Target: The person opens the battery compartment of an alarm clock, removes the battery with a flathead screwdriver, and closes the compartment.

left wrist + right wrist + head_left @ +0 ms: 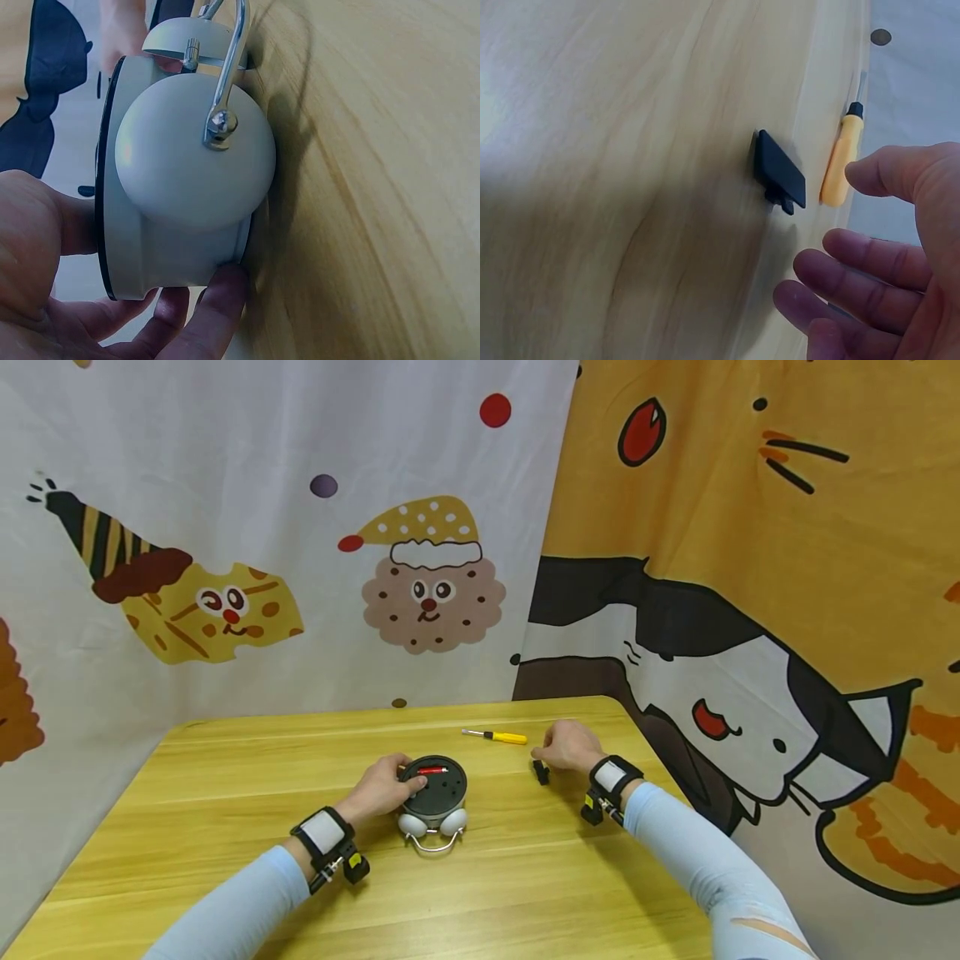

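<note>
A twin-bell alarm clock [437, 800] lies with its black back up and its white bells toward the person. A red battery [432, 770] shows in the slot in that back. My left hand [378, 789] grips the clock's left side, thumb on the back and fingers [221, 300] around the casing, as the left wrist view shows. Over on the right, a small black battery cover [781, 172] rests on the table, its clip showing at one end. My right hand [572, 747] is right beside that cover, thumb and fingers spread apart and holding nothing.
A yellow-handled screwdriver [506, 737] lies toward the back of the wooden table [262, 777], its metal tip pointing left. Behind the table hangs a printed cloth [420, 443] with cartoon figures, running along the right side too.
</note>
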A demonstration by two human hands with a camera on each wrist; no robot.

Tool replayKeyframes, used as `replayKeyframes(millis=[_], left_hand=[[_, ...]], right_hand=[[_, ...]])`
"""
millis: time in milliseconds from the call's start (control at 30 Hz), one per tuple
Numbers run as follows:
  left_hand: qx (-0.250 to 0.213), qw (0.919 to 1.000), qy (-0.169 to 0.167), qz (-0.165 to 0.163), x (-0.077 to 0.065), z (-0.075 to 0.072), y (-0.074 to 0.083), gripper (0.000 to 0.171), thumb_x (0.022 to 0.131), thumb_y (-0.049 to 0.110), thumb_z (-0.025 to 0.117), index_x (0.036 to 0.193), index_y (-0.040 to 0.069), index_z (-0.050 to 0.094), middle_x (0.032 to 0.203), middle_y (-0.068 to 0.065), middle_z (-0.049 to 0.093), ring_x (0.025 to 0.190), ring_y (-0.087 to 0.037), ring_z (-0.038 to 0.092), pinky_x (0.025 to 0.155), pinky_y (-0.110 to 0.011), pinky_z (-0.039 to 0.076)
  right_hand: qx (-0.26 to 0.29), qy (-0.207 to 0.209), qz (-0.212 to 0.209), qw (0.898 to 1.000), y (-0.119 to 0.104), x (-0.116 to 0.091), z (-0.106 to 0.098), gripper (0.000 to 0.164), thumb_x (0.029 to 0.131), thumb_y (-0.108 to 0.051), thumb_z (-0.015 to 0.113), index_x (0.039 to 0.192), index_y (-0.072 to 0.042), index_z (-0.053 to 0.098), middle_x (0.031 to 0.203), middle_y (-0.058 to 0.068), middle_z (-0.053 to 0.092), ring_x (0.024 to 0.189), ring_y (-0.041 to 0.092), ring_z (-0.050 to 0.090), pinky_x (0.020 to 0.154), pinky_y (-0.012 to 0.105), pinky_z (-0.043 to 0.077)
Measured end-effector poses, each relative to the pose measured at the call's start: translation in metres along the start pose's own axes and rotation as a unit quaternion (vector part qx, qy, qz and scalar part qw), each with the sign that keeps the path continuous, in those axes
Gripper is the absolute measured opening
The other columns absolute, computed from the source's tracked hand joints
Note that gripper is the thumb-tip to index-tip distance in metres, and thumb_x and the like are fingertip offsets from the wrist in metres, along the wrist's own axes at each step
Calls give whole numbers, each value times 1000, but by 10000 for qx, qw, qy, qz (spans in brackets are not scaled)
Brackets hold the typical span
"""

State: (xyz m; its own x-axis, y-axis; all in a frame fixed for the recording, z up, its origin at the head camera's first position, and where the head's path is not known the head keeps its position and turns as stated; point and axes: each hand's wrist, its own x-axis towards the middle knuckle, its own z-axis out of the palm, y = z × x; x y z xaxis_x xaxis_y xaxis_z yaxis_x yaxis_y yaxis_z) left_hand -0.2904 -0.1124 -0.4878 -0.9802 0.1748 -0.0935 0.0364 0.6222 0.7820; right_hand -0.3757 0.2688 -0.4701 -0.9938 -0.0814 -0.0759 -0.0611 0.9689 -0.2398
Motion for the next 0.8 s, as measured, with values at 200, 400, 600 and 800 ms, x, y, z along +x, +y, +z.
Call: replayKeyframes(millis=[200, 400, 600, 800], left_hand=[[76, 10000, 25, 3, 0, -1, 0, 47, 106, 30, 78, 139, -2, 68, 122, -21, 76, 95, -21, 69, 76, -30, 55], [54, 10000, 34, 4, 0, -1, 2, 50, 106, 30, 78, 142, -4, 67, 121, -21, 77, 96, -20, 70, 78, -30, 56], [31, 10000, 35, -11, 0, -1, 2, 47, 106, 28, 79, 139, -3, 67, 119, -20, 77, 93, -20, 70, 76, -30, 56], [90, 9999, 92, -29, 1, 0, 2, 47, 105, 28, 79, 138, -3, 68, 121, -21, 77, 101, -22, 70, 86, -36, 59]], right_hand=[[-53, 160, -145, 9998, -7, 2, 0, 32, 96, -49, 82, 93, -17, 82, 84, -1, 76, 74, 18, 66, 59, 30, 47], [0, 379, -328, 9987, -12, 6, -2, 30, 96, -46, 82, 95, -17, 83, 87, 0, 78, 74, 17, 67, 60, 31, 49], [24, 485, -340, 9982, -16, 10, 0, 32, 94, -46, 83, 104, -16, 84, 96, 3, 81, 78, 19, 68, 63, 32, 52], [-55, 574, -315, 9978, -25, 11, 1, 38, 94, -45, 84, 116, -14, 84, 110, 7, 83, 85, 21, 69, 69, 35, 55]])
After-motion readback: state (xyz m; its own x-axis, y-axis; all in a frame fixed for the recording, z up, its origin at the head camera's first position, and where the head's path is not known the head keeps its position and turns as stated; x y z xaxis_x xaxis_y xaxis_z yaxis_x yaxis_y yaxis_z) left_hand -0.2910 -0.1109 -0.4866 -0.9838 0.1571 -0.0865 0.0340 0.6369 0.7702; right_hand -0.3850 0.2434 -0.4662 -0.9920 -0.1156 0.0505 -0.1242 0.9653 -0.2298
